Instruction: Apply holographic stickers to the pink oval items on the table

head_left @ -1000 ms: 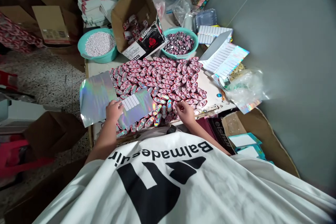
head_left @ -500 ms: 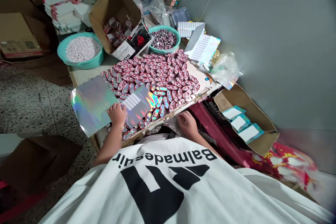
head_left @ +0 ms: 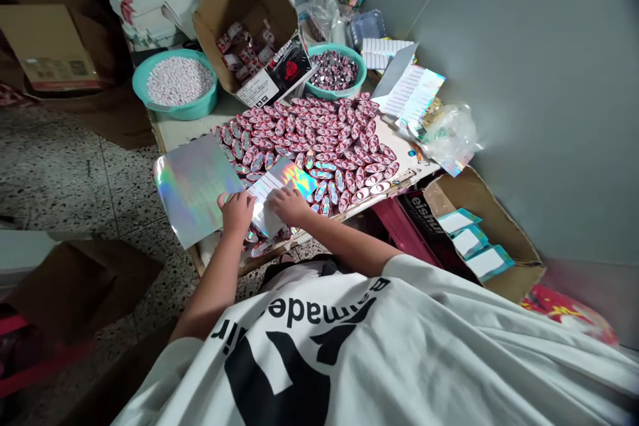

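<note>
A small holographic sticker sheet (head_left: 279, 190) is seen lying at the near edge of the bench (head_left: 186, 132), on top of a spread of pink oval capsules (head_left: 319, 140). The left hand (head_left: 235, 212) is laid on the sheet's left edge, with the fingers (head_left: 230, 200) curled down onto it; whether the edge is pinched or only pressed cannot be told. The right hand (head_left: 290, 205) is set on the sheet's near right part, its fingers (head_left: 279, 197) bent and pressed against the foil, with nothing seen lifted. The two hands are held near each other, with a strip of sheet between them.

Just to the left, a larger holographic sheet (head_left: 192, 188) is seen hanging over the bench edge, touched by the left hand's side. Farther back, a teal bowl of white beads (head_left: 176, 83) and a teal bowl of dark pieces (head_left: 335, 72) are placed on either side of an open cardboard box (head_left: 249, 13). Lined sticker sheets (head_left: 409, 93) are stacked by the wall. On the floor at right, a carton with teal-edged cards (head_left: 474, 246) is found.
</note>
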